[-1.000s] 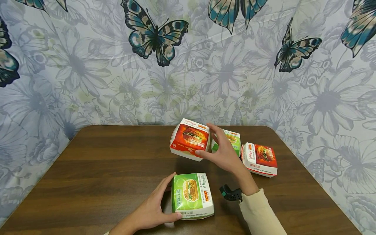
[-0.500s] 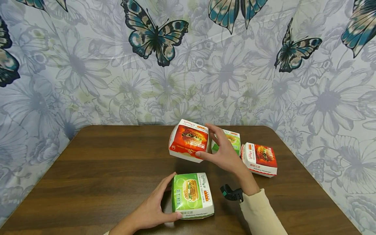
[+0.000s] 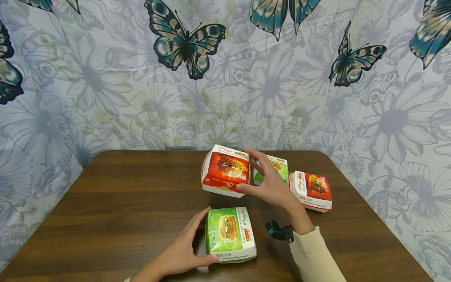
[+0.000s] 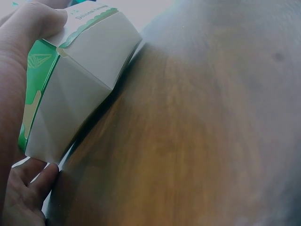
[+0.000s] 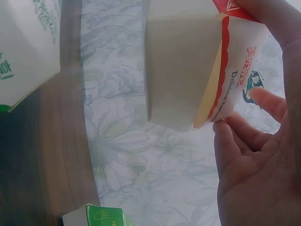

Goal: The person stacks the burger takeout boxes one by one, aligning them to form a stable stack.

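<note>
A green hamburger box sits near the front of the table. My left hand holds it from the left, with the thumb on the near panel and the other fingers round the far side. Farther back, my right hand grips a red hamburger box by its right side. That box is raised and slightly tilted, its white underside facing the right wrist camera. The fingertips press its white, red-edged side panel.
Behind my right hand stands another green hamburger box, partly hidden by the fingers. A second red box lies to its right. The brown wooden table ends at a butterfly-patterned cloth. A black band is on my right wrist.
My right hand has brought the red box slightly down and to the left. The left hand and its green box stay in place.
</note>
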The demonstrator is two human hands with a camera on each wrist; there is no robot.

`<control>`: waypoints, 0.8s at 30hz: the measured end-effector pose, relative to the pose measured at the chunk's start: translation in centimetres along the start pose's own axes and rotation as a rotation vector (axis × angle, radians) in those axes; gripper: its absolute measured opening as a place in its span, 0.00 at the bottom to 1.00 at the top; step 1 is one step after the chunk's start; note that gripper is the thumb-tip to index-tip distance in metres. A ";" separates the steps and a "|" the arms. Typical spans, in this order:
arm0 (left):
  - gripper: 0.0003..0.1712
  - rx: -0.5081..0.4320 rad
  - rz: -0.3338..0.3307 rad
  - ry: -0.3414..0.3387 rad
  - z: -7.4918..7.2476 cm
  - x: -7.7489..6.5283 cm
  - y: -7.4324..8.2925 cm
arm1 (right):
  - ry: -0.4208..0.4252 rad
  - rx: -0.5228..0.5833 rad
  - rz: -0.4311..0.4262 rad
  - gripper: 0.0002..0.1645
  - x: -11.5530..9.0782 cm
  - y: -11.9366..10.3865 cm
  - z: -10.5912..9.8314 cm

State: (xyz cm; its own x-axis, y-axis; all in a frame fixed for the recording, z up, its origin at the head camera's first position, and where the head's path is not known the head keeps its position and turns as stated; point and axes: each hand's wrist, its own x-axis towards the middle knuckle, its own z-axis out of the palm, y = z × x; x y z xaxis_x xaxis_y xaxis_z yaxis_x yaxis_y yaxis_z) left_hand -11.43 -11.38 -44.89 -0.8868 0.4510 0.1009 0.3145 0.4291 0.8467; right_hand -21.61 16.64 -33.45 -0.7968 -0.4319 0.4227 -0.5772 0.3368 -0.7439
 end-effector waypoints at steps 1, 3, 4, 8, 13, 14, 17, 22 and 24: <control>0.67 0.000 -0.003 -0.002 0.0 0.0 0.0 | -0.004 0.002 -0.006 0.57 0.0 0.0 0.0; 0.67 -0.001 -0.009 -0.004 0.1 0.0 0.0 | -0.014 0.006 -0.016 0.57 -0.1 0.0 -0.1; 0.66 -0.002 -0.011 -0.007 0.1 0.0 0.0 | -0.018 0.007 -0.022 0.57 -0.1 0.0 -0.2; 0.66 0.001 -0.016 -0.006 0.2 0.0 0.0 | -0.034 0.018 -0.024 0.58 -0.2 0.0 -0.3; 0.66 0.000 -0.013 -0.004 0.2 0.0 0.0 | -0.051 0.066 0.007 0.57 -0.3 -0.1 -0.4; 0.66 -0.002 -0.010 -0.003 0.2 0.0 -0.1 | -0.053 0.073 0.010 0.57 -0.4 -0.1 -0.4; 0.66 -0.004 0.005 0.001 0.2 -0.1 -0.1 | -0.059 0.079 0.007 0.57 -0.4 -0.1 -0.5; 0.66 -0.001 0.026 0.009 0.2 -0.1 -0.2 | -0.065 0.060 -0.014 0.57 -0.5 -0.2 -0.5; 0.66 -0.004 0.026 0.008 0.2 -0.1 -0.2 | -0.069 0.053 -0.021 0.56 -0.5 -0.4 -0.5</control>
State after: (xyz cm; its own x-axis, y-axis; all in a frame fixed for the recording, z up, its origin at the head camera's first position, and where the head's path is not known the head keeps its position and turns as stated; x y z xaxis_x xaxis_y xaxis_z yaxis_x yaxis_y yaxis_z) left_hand -11.36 -11.36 -45.16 -0.8810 0.4556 0.1271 0.3361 0.4138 0.8461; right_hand -21.12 17.16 -33.13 -0.7696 -0.4953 0.4029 -0.5816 0.2836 -0.7624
